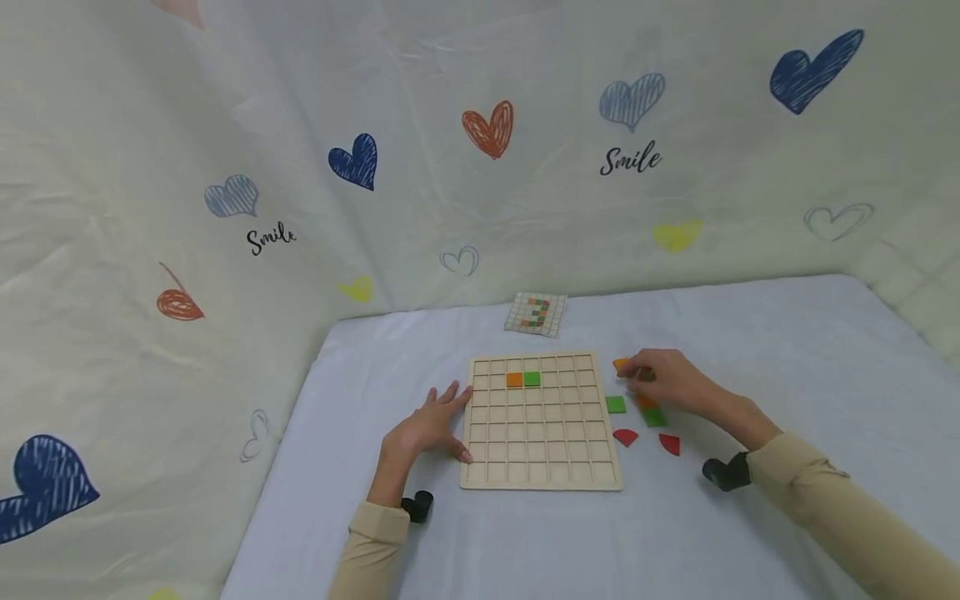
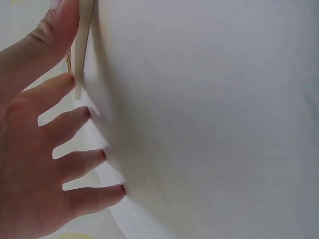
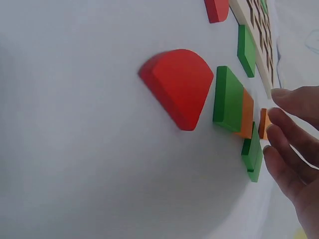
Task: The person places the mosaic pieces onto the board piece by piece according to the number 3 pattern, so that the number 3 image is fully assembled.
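Note:
A wooden grid board [image 1: 540, 442] lies on the table with an orange square tile [image 1: 514, 380] and a green square tile [image 1: 532, 379] side by side in its upper cells. Spread along the board's left edge is my left hand [image 1: 427, 425], thumb and index finger touching it. My right hand [image 1: 667, 379] hovers over loose tiles right of the board. Its fingertips are close by an orange tile [image 3: 263, 123]; thumb and fingers look loosely bent and apart. Below them are stacked or overlapping green tiles [image 3: 250, 154] and a green tile [image 3: 228, 99] against an orange one [image 3: 246, 114].
Nearer me lie two red quarter-round pieces [image 1: 626, 437], [image 3: 179, 87]. A single green tile [image 1: 616, 405] sits beside the board's right edge. Behind the board rests a patterned card [image 1: 536, 314] with a coloured grid. White cloth [image 1: 337, 375] covers the table; a heart-printed sheet [image 1: 420, 225] hangs behind.

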`<move>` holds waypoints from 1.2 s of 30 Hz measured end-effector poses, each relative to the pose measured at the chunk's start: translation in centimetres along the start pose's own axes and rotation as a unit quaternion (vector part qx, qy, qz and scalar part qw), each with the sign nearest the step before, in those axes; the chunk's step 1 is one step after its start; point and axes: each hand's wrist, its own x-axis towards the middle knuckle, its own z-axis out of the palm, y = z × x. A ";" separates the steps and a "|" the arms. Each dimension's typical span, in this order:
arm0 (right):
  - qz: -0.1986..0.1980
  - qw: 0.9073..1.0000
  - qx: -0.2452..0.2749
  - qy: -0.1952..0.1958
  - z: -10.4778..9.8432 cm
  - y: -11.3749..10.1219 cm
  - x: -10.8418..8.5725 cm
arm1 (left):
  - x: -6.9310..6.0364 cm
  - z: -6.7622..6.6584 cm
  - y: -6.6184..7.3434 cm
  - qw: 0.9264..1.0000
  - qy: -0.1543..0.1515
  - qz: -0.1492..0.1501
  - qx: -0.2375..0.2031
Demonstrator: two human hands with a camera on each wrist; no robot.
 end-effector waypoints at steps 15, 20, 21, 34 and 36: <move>-0.035 0.995 0.010 -0.090 1.2 -1.2 -3.4 | -0.1 -0.1 -0.1 1.000 -0.001 -0.002 -0.012; -0.043 0.995 -0.015 -0.094 1.6 -1.7 -4.0 | 0.0 0.0 0.0 1.000 -0.002 -0.002 -0.012; -0.050 0.994 -0.022 -0.090 1.7 -1.8 -4.1 | 0.0 0.0 0.1 1.000 -0.001 -0.004 -0.012; -0.075 0.995 0.000 -0.066 2.6 -2.3 -3.8 | 0.1 0.1 0.1 1.000 0.004 -0.008 -0.009; -0.086 0.994 0.002 -0.063 2.5 -2.3 -3.7 | 0.1 0.1 0.1 1.000 0.004 -0.007 -0.008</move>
